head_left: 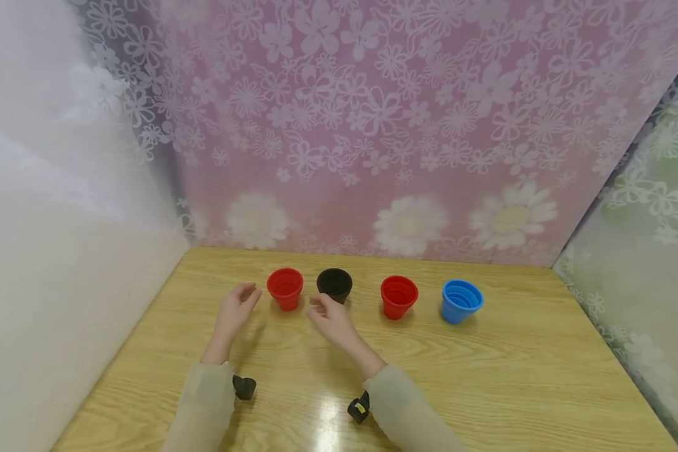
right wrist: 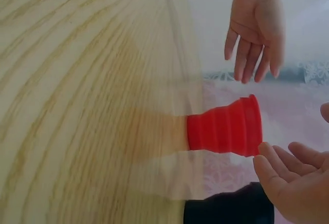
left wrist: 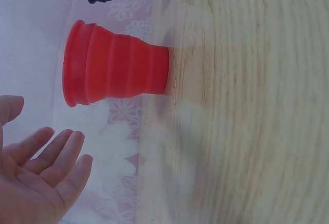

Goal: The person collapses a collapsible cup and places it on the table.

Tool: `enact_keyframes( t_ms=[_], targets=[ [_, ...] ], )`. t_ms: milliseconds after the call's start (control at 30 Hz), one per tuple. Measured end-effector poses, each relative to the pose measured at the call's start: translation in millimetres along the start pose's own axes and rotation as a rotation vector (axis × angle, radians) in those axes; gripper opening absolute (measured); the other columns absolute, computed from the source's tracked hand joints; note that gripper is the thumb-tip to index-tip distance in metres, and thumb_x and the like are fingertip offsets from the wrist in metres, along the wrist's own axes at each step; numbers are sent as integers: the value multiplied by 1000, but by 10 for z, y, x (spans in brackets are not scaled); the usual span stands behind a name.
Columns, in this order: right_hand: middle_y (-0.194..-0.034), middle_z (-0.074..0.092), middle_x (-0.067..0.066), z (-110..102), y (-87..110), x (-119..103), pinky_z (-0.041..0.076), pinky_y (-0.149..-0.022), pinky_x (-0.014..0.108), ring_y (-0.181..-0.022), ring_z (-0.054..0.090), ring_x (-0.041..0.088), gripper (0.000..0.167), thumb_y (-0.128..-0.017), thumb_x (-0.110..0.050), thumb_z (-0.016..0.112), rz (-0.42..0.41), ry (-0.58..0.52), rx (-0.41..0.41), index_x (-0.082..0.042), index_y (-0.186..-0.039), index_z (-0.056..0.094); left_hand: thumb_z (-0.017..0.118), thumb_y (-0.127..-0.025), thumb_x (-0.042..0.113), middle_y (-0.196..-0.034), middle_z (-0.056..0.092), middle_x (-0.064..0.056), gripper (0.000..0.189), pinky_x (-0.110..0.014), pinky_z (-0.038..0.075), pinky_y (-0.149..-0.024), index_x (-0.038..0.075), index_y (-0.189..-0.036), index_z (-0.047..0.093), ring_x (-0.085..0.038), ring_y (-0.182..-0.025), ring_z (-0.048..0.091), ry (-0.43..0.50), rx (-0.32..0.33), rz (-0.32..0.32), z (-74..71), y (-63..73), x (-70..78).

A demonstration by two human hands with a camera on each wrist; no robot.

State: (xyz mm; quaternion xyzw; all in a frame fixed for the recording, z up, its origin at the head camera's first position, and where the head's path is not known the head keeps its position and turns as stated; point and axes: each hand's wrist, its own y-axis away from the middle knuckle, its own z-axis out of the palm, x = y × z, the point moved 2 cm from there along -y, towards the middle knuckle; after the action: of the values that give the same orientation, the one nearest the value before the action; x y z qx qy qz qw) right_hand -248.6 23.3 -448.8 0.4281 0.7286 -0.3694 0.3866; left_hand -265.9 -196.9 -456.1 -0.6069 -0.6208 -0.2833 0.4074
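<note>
On the wooden surface (head_left: pixel 514 376) I count two red ribbed cups (head_left: pixel 285 290) (head_left: pixel 398 298), one black cup (head_left: pixel 334 282) and one blue cup (head_left: pixel 461 302), while left hand (head_left: pixel 237 307) and right hand (head_left: pixel 334 321), fingers relaxed, hold nothing.

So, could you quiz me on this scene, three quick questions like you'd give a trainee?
1. How many red cups stand on the wooden table?
2. Yes or no: is the left hand holding a cup?
3. Fill in the blank: in the head view, the cup between the two red ones is ____.

Key:
1. Two.
2. No; it holds nothing.
3. Black: the black cup.
</note>
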Motion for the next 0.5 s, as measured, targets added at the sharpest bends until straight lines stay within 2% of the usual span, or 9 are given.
enact_keyframes(
  t_ms=[167,300,433,500],
  targets=[
    [-128,39,26,164,-111,75,41,-88,41,-110,47,33,49,-93,-23,43,72,-26,-76,9,-129,33,50,-91,25,-121,49,-22,46,-42,37,-92,-6,-124,45,-32,-112,44,40,-55,-38,36,-124,-43],
    [-133,29,28,248,-196,94,33,-95,44,-119,35,37,51,-96,-19,35,103,-79,-86,11,-134,19,47,-92,27,-125,46,-21,48,-42,37,-92,-5,-127,41,-32,-114,42,60,-85,-91,71,-203,-68],
    [-134,26,30,293,-280,93,32,-96,44,-121,33,37,53,-96,-18,35,127,-138,-58,10,-136,13,43,-94,22,-126,44,-23,44,-44,38,-91,-5,-128,40,-32,-115,41,212,-92,-165,113,-241,-68],
    [-135,25,29,307,-326,108,32,-96,44,-120,33,37,55,-96,-18,37,138,-146,-39,10,-136,13,42,-94,18,-125,44,-25,42,-45,38,-90,-7,-128,39,-33,-114,42,282,-83,-181,140,-251,-58]
  ],
)
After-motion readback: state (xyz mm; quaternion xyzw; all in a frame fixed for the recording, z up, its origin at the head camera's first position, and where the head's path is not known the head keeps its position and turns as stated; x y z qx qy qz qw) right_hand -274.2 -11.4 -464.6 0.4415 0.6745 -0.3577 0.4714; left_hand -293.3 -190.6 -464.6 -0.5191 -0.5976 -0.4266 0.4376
